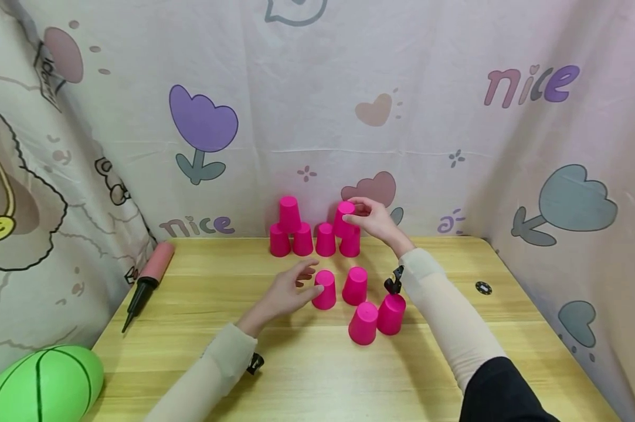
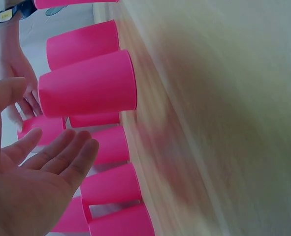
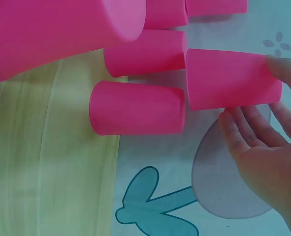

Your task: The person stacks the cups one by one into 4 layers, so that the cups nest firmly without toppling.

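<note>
My right hand (image 1: 376, 221) pinches an upside-down pink plastic cup (image 1: 343, 218) near its top, thumb on one side and fingers on the other. That cup sits over two bottom-row cups, and in the right wrist view the held cup (image 3: 234, 80) appears to meet their tops. My left hand (image 1: 287, 291), its fingers spread and loosely bent, is beside a nearer pink cup (image 1: 325, 291). In the left wrist view there is a gap between that cup (image 2: 88, 84) and the fingers (image 2: 61, 155); whether the thumb touches it I cannot tell.
Left of the held cup, one cup (image 1: 289, 214) tops two more (image 1: 279, 241). Several loose cups (image 1: 363, 324) stand nearer on the wooden table (image 1: 217, 293). A pink hand pump (image 1: 156, 262), a green balloon (image 1: 43, 384) and a black disc (image 1: 483, 288) lie toward the sides.
</note>
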`<state>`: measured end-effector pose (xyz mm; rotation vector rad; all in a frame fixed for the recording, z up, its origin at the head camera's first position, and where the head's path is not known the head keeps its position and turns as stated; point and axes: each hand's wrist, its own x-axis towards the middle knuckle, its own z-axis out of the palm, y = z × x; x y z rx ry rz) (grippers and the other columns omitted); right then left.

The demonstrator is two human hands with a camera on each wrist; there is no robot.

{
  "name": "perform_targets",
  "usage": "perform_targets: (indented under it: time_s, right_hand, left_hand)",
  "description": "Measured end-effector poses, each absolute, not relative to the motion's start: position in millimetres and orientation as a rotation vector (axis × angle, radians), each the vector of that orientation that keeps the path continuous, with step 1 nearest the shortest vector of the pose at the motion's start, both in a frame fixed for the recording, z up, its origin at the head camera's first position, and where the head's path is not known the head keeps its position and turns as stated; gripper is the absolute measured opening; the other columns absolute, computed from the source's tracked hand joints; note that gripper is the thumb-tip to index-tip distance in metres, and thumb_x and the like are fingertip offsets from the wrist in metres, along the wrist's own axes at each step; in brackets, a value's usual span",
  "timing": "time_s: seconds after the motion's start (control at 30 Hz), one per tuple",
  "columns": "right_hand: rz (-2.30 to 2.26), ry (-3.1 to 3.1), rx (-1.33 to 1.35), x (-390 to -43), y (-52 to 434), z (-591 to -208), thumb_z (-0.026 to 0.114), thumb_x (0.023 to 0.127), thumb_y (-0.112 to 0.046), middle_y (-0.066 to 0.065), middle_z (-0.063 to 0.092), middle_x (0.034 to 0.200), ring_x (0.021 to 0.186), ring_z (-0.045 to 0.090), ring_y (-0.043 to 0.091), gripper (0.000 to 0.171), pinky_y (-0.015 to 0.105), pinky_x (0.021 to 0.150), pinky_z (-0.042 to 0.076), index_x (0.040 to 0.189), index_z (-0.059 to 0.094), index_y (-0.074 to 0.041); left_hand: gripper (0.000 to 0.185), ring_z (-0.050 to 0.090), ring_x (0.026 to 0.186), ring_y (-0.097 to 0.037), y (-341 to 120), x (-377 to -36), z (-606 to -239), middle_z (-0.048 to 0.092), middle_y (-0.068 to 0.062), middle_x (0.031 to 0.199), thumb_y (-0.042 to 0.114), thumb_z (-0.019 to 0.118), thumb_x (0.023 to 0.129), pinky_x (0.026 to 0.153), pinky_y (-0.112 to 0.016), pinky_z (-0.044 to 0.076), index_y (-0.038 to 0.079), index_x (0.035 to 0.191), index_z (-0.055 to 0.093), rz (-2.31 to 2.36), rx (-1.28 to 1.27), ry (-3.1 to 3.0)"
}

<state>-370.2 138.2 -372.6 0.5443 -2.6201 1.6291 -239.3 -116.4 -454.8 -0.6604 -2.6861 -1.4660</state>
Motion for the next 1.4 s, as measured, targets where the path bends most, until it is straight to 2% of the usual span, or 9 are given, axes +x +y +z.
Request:
perform_targets:
  time_s: [0.37, 0.63, 0.97, 1.27, 1.4]
  right_hand:
    - [1.622, -2.622, 0.527, -381, 131, -375, 0.077, 0.087, -0.029, 0.010, 0.063, 0.122, 0.113, 0.059, 0.026, 0.052, 0.042, 0.094, 0.053, 0.134, 0.058, -0.015]
    - [1.599, -2.650, 0.515, -383, 129, -376, 0.076, 0.088, -0.030, 0.012, 0.063, 0.122, 0.113, 0.058, 0.027, 0.056, 0.041, 0.094, 0.053, 0.137, 0.056, -0.013]
    - [1.551, -2.647, 0.502, -385, 127, -378, 0.075, 0.089, -0.028, 0.013, 0.064, 0.123, 0.114, 0.059, 0.028, 0.055, 0.041, 0.093, 0.053, 0.138, 0.056, -0.012]
    - [1.555, -2.642, 0.488, -385, 126, -378, 0.075, 0.089, -0.029, 0.012, 0.064, 0.122, 0.113, 0.059, 0.027, 0.055, 0.041, 0.091, 0.054, 0.138, 0.056, -0.013]
    - [1.545, -2.640, 0.492, -383, 127, -378, 0.075, 0.089, -0.028, 0.013, 0.064, 0.123, 0.114, 0.059, 0.028, 0.057, 0.042, 0.093, 0.054, 0.139, 0.054, -0.013]
  left_hand:
    - [0.066, 0.062, 0.113, -0.021, -110, -237, -460, 0.065, -0.001, 0.126, 0.035, 0.075, 0.088, 0.092, -0.039, 0.055, 0.023, 0.146, 0.046, -1.428, -0.672, -2.733]
    - [0.062, 0.064, 0.111, -0.023, -108, -236, -463, 0.066, -0.003, 0.125, 0.028, 0.075, 0.090, 0.089, -0.036, 0.057, 0.017, 0.144, 0.047, -1.445, -0.750, -2.718]
    - [0.057, 0.063, 0.109, -0.026, -107, -237, -462, 0.066, -0.006, 0.122, 0.026, 0.077, 0.088, 0.088, -0.042, 0.058, 0.017, 0.137, 0.051, -1.482, -0.701, -2.715]
    - [0.060, 0.063, 0.108, -0.020, -105, -239, -461, 0.065, -0.001, 0.120, 0.030, 0.078, 0.087, 0.084, -0.029, 0.057, 0.020, 0.139, 0.050, -1.470, -0.654, -2.754]
    - [0.060, 0.063, 0.105, -0.019, -104, -241, -461, 0.066, 0.000, 0.119, 0.029, 0.078, 0.087, 0.083, -0.028, 0.057, 0.019, 0.139, 0.050, -1.462, -0.662, -2.753]
